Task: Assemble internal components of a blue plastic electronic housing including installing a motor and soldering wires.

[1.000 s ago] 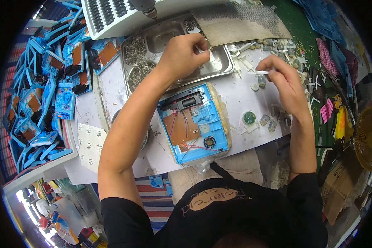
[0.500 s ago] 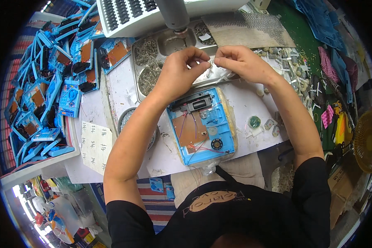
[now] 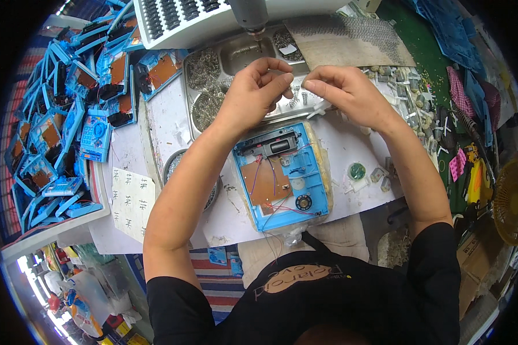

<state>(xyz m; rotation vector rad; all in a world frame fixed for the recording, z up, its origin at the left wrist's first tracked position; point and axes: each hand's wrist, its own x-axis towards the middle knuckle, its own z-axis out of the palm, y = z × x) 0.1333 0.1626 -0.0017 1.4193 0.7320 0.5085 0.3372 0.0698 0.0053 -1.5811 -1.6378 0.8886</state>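
Head view: the left hand [image 3: 251, 96] and right hand [image 3: 351, 96] hover over one steel tray [image 3: 239, 56], both loosely pinched; whether either grips anything cannot be told. Small metal springs [image 3: 203, 69], too many to count, lie in the tray, probably light, springy, tangle-prone, best pinched mid-coil. One open blue case [image 3: 313, 171] lies nearby.

the centre is bright; edges bend into black.
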